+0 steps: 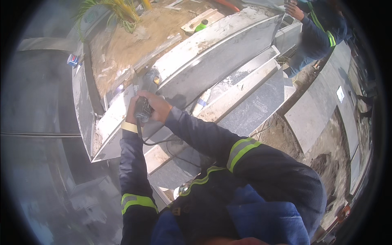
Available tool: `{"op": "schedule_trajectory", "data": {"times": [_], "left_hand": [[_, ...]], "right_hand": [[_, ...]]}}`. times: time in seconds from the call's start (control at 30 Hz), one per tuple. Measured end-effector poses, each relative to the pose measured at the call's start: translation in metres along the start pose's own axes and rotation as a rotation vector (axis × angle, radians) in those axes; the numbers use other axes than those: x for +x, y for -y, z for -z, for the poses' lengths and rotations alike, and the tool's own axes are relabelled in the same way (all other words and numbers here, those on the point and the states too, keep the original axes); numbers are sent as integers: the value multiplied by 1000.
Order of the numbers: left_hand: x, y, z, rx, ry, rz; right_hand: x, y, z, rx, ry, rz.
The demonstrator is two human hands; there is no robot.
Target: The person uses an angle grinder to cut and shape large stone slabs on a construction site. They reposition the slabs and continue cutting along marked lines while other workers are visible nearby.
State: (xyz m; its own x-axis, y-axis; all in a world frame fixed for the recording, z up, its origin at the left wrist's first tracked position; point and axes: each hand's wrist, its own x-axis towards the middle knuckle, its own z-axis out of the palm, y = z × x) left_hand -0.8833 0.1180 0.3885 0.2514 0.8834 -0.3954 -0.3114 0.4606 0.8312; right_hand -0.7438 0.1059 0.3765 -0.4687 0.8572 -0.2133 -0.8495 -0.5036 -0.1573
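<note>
Both my hands are wrapped round a dark, corded angle grinder (143, 108) over the pale top of a low stone-clad wall (116, 116). My left hand (131, 109) closes on its left side, with a yellowish band at the wrist. From the right, my right hand (158, 105) grips the body. The tool's working end lies beyond my fingers and is mostly hidden; a blurred dark shape with a yellow spot (155, 77) shows just past it. A black power cord (141, 132) runs from the near end of the tool and bends right below my right forearm.
A white bottle with a blue band (202, 101) lies on the stone steps (249, 87). Behind the wall are a sandy bed, a palm plant (122, 14) and a green bottle (201, 25). A blue-and-white container (72, 60) stands far left. Another person (318, 32) is at upper right.
</note>
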Motion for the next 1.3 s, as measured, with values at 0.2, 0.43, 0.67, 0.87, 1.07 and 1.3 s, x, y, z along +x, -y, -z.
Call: {"op": "schedule_trajectory", "data": {"times": [0.2,0.43,0.67,0.87,1.07,1.3], "left_hand": [[-11,-17,19,184,-112,-103],[-32,-35,46,976,-534,-407],[17,-32,130,1568,-963,-559],[18,-18,138,1509,-1076,-560],[24,-16,123,1492,-1126,-561],[17,-17,118,1443,-1061,-651]], "right_hand": [[-9,-17,-36,73,-144,155],[-11,8,-22,-94,-292,183],[51,18,-22,68,-215,465],[80,48,-15,109,-258,675],[75,84,-23,307,-278,682],[75,141,-18,298,-294,792]]}}
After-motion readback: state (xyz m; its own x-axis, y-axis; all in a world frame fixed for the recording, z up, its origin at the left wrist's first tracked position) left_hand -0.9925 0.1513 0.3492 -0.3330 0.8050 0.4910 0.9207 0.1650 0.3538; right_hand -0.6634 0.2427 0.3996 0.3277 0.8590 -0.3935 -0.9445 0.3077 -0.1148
